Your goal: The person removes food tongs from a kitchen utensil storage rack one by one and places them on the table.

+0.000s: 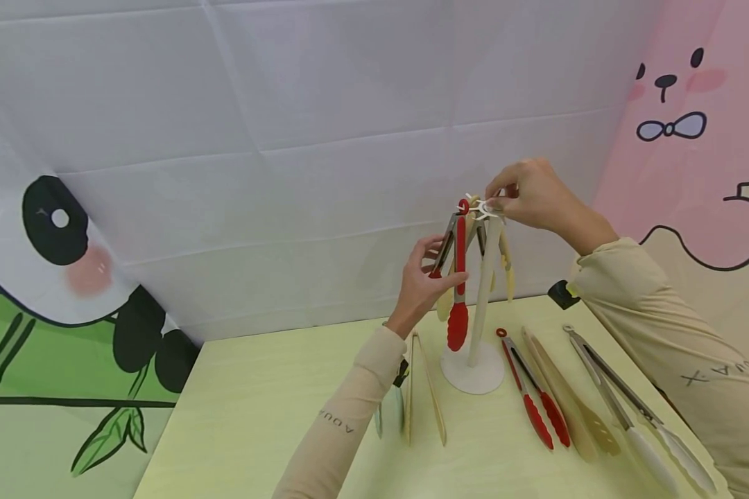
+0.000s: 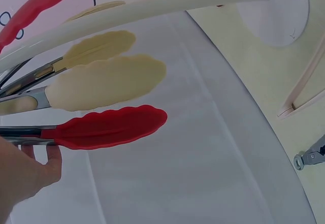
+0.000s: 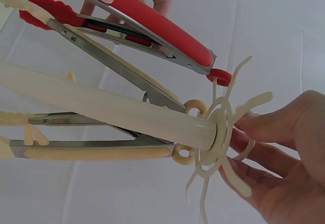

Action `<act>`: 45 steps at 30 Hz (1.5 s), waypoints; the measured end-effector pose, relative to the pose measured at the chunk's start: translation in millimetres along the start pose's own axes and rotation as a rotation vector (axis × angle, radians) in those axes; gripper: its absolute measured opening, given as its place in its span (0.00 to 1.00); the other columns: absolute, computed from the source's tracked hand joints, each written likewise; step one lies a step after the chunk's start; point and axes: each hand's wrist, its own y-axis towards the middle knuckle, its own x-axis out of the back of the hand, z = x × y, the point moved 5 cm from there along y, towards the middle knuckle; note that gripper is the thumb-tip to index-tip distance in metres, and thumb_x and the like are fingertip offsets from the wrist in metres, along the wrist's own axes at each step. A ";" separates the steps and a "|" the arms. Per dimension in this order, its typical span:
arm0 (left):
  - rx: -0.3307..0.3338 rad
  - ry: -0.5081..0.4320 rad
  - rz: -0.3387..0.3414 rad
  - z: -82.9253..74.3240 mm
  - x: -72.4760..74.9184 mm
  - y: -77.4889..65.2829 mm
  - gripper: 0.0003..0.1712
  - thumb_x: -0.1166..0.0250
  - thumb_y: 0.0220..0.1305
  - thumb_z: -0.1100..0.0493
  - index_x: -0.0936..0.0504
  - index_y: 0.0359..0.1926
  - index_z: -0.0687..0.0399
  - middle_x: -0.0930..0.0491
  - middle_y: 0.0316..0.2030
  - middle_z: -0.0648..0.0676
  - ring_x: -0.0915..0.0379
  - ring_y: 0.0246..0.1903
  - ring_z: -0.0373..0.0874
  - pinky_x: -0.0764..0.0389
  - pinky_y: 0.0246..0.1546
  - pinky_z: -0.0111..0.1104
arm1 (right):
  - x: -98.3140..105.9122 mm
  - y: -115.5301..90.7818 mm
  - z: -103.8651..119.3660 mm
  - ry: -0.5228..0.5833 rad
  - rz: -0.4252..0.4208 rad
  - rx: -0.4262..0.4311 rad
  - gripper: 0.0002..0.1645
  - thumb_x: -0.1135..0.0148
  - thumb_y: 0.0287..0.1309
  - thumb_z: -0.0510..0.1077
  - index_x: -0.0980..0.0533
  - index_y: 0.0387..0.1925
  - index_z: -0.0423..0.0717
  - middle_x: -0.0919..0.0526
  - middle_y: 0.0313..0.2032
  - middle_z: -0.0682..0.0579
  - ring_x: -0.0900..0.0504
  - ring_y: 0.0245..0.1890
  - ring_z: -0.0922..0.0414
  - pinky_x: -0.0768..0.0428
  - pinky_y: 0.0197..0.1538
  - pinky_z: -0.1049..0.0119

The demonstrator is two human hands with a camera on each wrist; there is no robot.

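A white stand point(image 1: 485, 291) with a round base and a crown of hooks point(image 3: 219, 127) stands near the table's back edge. Red-handled tongs point(image 1: 460, 256) hang by their red loop from one hook. My left hand point(image 1: 421, 281) grips these tongs, thumb on one handle arm and fingers behind the other. At the top, my right hand point(image 1: 533, 197) pinches the hook crown between thumb and fingers; the exact contact is partly hidden. Two cream-handled tongs point(image 3: 101, 154) hang from other hooks beside the post, their cream heads point(image 2: 114, 82) pointing down.
Right of the base lie more red tongs point(image 1: 539, 388), tan tongs point(image 1: 562, 395) and long metal tongs with white tips point(image 1: 630, 416). Left of it are thin wooden tongs point(image 1: 437, 395) and another pair point(image 1: 378, 419), partly behind my left sleeve. A white cloth wall point(image 1: 287, 208) rises behind the table.
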 end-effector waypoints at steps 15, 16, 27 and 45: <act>0.007 -0.050 -0.012 -2.0 8.2 -4.6 0.35 0.27 0.49 0.57 0.30 0.59 0.46 0.27 0.50 0.58 0.34 0.47 0.51 0.29 0.47 0.52 | 0.3 0.4 1.7 -0.002 0.015 -0.026 0.05 0.36 0.52 0.33 0.15 0.31 0.37 0.19 0.25 0.45 0.33 0.20 0.54 0.37 0.22 0.66; 0.006 -0.050 -0.012 -1.6 8.5 -5.1 0.35 0.27 0.49 0.57 0.29 0.59 0.45 0.27 0.50 0.58 0.34 0.47 0.51 0.29 0.47 0.52 | 0.2 0.4 2.0 -0.002 0.015 -0.026 0.05 0.36 0.52 0.33 0.15 0.31 0.37 0.19 0.25 0.45 0.33 0.20 0.54 0.37 0.22 0.66; 0.017 -0.022 -0.012 0.8 16.0 -9.4 0.34 0.27 0.49 0.56 0.29 0.59 0.45 0.27 0.49 0.58 0.35 0.46 0.52 0.29 0.46 0.49 | -1.5 -0.2 3.5 -0.008 0.011 -0.014 0.04 0.35 0.52 0.32 0.16 0.30 0.36 0.19 0.23 0.45 0.32 0.20 0.53 0.37 0.22 0.66; 0.016 0.012 -0.028 0.8 34.9 -25.0 0.35 0.27 0.49 0.54 0.30 0.59 0.44 0.27 0.47 0.56 0.36 0.45 0.51 0.29 0.43 0.49 | -1.5 1.2 4.8 -0.023 -0.010 0.014 0.04 0.35 0.51 0.32 0.16 0.30 0.36 0.18 0.25 0.45 0.31 0.22 0.54 0.36 0.26 0.65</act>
